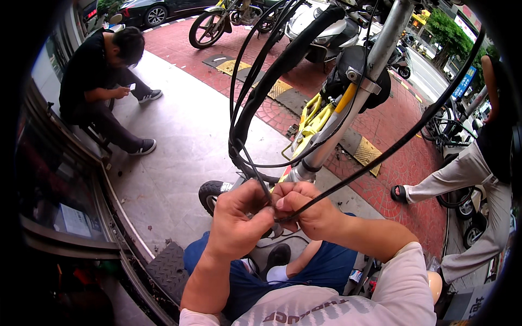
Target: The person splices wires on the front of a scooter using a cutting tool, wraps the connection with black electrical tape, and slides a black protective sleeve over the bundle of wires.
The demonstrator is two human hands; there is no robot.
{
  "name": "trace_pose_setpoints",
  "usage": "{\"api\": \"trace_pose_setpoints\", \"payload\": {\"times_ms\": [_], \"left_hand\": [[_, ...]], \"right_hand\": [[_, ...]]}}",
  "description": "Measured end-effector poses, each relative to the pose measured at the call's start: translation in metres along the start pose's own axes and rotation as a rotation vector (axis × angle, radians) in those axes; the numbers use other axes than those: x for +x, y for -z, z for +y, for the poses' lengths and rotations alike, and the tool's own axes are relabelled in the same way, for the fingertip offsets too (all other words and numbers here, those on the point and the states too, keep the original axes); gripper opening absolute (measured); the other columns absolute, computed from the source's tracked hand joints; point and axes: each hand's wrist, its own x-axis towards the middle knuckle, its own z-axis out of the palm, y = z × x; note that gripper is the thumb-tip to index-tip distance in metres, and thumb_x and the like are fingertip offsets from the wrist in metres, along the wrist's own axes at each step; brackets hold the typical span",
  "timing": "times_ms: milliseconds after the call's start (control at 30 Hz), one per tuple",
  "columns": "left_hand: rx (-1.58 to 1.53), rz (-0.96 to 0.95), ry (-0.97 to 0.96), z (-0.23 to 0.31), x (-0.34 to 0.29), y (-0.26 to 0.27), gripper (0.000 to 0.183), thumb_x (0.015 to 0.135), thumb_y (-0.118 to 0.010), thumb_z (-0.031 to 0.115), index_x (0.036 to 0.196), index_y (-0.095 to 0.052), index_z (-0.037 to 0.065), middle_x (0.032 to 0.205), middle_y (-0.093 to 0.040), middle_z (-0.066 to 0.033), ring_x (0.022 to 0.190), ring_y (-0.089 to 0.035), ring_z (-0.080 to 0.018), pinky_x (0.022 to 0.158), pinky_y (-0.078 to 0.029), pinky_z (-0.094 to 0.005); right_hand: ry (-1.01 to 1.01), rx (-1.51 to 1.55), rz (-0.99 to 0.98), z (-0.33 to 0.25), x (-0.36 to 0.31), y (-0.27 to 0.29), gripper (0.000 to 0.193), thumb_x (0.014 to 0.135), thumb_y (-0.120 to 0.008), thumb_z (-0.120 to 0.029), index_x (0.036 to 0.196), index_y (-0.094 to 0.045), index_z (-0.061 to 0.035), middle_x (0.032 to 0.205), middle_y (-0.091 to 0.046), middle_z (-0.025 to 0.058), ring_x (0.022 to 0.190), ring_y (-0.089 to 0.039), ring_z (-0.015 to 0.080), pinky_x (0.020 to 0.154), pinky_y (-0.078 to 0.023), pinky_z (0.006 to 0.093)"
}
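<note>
Both my hands meet low in front of a scooter's steering column (326, 133), a bare silver tube that leans up to the right. My left hand (239, 220) is closed in a pinch on a thin black cable (253, 163) that comes down from above. Right beside it, the fingers of my right hand (310, 209) are closed round a long black cable (380, 160), which sweeps up to the far right. The fingertips almost touch, and the cable between them is mostly hidden. A thick black-sleeved cable bundle (272, 76) loops down left of the column.
The scooter has a yellow frame (311, 122), a black bag (348, 70) and a small wheel (212, 195). A person (103, 87) sits left with a phone; another (478, 163) stands right. Parked motorbikes (212, 27) and a speed bump (283, 89) lie beyond.
</note>
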Motion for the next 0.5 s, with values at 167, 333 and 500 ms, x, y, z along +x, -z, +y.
{"api": "trace_pose_setpoints", "payload": {"times_ms": [167, 333, 500], "left_hand": [[-0.096, 0.001, 0.116, 0.012, 0.000, -0.003, 0.007, 0.086, -0.063, -0.004, 0.091, -0.061, -0.001, 0.081, -0.063, 0.0004, 0.070, -0.056, -0.0043, 0.061, -0.046, -0.0222], [-0.209, -0.012, 0.183, 0.012, 0.000, 0.002, 0.007, 0.085, -0.064, -0.004, 0.090, -0.060, 0.000, 0.078, -0.061, 0.0006, 0.063, -0.055, -0.0046, 0.055, -0.044, -0.0215], [-0.262, -0.014, 0.240, 0.014, -0.004, 0.011, 0.008, 0.085, -0.065, -0.004, 0.090, -0.060, 0.000, 0.077, -0.061, -0.0002, 0.060, -0.055, -0.0053, 0.052, -0.044, -0.0219]], "right_hand": [[0.177, -0.117, 0.011, -0.003, -0.006, 0.003, 0.017, 0.091, -0.065, -0.018, 0.096, -0.060, -0.0025, 0.076, -0.059, 0.0024, 0.060, -0.057, 0.0114, 0.051, -0.043, 0.0272], [1.338, -1.262, 0.118, -0.021, 0.003, 0.016, 0.033, 0.072, -0.079, -0.014, 0.101, -0.064, -0.0061, 0.091, -0.064, 0.0077, 0.070, -0.065, 0.0214, 0.060, -0.051, 0.0349], [1.535, -1.494, 0.037, -0.030, 0.008, 0.008, 0.031, 0.072, -0.078, -0.020, 0.099, -0.067, -0.0096, 0.092, -0.062, 0.0045, 0.075, -0.065, 0.0214, 0.062, -0.050, 0.0337]]}}
